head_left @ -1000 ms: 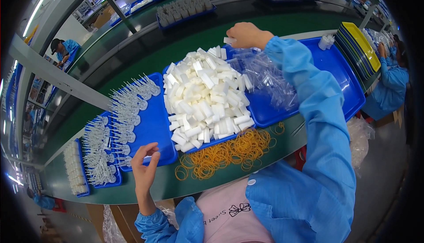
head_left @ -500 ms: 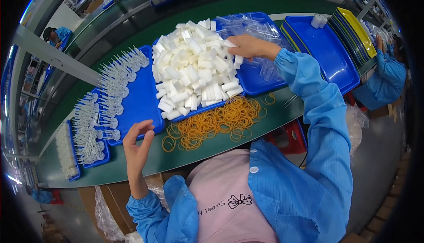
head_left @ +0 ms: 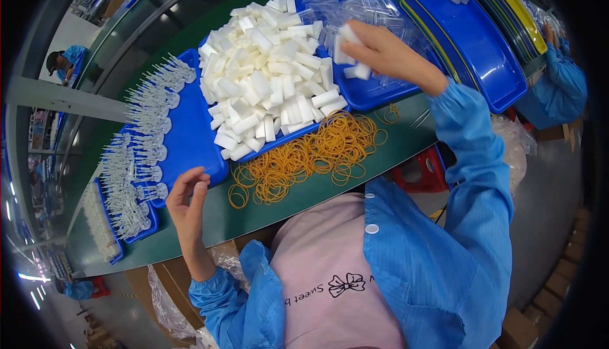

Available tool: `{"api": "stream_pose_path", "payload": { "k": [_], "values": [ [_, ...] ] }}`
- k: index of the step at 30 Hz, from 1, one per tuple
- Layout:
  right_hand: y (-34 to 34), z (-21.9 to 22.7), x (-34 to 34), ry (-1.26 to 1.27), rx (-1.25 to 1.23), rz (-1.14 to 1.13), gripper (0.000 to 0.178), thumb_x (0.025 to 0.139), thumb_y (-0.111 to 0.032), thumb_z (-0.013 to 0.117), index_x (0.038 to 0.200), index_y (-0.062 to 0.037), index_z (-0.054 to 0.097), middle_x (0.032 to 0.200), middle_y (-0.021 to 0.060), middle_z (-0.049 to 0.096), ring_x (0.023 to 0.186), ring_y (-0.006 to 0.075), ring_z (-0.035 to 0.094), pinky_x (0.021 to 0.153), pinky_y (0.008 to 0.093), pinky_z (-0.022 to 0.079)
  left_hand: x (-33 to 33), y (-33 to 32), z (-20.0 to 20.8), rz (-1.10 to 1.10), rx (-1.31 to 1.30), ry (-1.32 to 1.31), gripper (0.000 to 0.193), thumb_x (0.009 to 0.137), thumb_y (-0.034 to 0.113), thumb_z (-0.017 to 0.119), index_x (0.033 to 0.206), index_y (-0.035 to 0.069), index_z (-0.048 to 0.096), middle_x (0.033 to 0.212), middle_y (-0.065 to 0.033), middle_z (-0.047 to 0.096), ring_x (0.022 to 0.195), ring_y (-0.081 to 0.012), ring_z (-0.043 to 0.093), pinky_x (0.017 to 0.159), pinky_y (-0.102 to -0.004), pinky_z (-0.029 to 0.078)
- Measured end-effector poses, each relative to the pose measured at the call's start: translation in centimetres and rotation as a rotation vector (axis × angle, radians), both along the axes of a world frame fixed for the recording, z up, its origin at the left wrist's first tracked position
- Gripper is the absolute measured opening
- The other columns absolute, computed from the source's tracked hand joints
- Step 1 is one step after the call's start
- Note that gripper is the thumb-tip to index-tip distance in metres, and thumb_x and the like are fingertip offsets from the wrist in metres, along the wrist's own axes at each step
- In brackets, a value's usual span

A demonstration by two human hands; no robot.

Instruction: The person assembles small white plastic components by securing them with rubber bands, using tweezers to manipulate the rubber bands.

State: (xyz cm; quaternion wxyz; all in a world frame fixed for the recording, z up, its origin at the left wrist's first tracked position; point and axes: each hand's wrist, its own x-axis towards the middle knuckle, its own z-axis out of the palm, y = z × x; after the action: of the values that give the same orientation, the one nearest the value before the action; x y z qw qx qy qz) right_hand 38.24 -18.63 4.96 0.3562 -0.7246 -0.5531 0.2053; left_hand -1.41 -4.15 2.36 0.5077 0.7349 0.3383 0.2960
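Left: spiky white parts (head_left: pixel 141 149) in a blue tray (head_left: pixel 193 121); the left hand (head_left: pixel 187 209), slack and half-curled, hangs near its edge. Centre: white blocks (head_left: pixel 266 73) heaped in a second tray (head_left: pixel 285 138), behind orange rubber bands (head_left: pixel 307 154). Right: the right hand (head_left: pixel 390 51) grips similar blocks (head_left: pixel 348 34) over clear plastic pieces (head_left: pixel 365 10).

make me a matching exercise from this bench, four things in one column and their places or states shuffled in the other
1. rubber bands
2. heap of white blocks
3. clear plastic pieces
4. right hand

A. in the tray right of the heap
B. gripping white pieces
C. loose on the green tabletop
D. in the middle tray

Pairs: 1-C, 2-D, 3-A, 4-B
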Motion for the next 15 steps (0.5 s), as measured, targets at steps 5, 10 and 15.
{"api": "stream_pose_path", "payload": {
  "k": [5,10,15],
  "values": [
    [-6.8,-1.6,-3.1,0.008,-0.099,0.147,0.021,0.086,-0.023,0.051,0.096,-0.0051,0.048,0.070,0.0179,0.059,0.062,0.0358,0.059,0.054,0.0416,0.045,1.6,2.5,0.0,0.047,-0.003,0.013,0.020,0.086,0.008,0.059,0.104,-0.001,0.060,0.090,-0.0057,0.061,0.083,-0.0117,0.057,0.075,-0.0233,0.045],
    [-9.6,-4.5,-5.1,-0.070,-0.261,0.096,0.025,0.083,-0.021,0.057,0.100,-0.0047,0.048,0.070,0.0193,0.059,0.062,0.0401,0.056,0.059,0.0477,0.043,4.7,8.5,-1.3,0.137,0.024,0.012,0.023,0.087,0.012,0.059,0.107,0.001,0.061,0.089,-0.0052,0.061,0.080,-0.0102,0.056,0.074,-0.0220,0.044],
    [-9.3,-2.4,-5.4,0.012,-0.278,-0.110,0.038,0.075,-0.020,0.068,0.104,-0.0079,0.048,0.056,0.0150,0.055,0.055,0.0349,0.055,0.051,0.0441,0.039,5.8,13.9,-2.8,0.128,0.093,0.132,0.024,0.086,0.015,0.061,0.107,0.002,0.062,0.089,-0.0035,0.062,0.078,-0.0090,0.056,0.072,-0.0214,0.044]
  ]
}}
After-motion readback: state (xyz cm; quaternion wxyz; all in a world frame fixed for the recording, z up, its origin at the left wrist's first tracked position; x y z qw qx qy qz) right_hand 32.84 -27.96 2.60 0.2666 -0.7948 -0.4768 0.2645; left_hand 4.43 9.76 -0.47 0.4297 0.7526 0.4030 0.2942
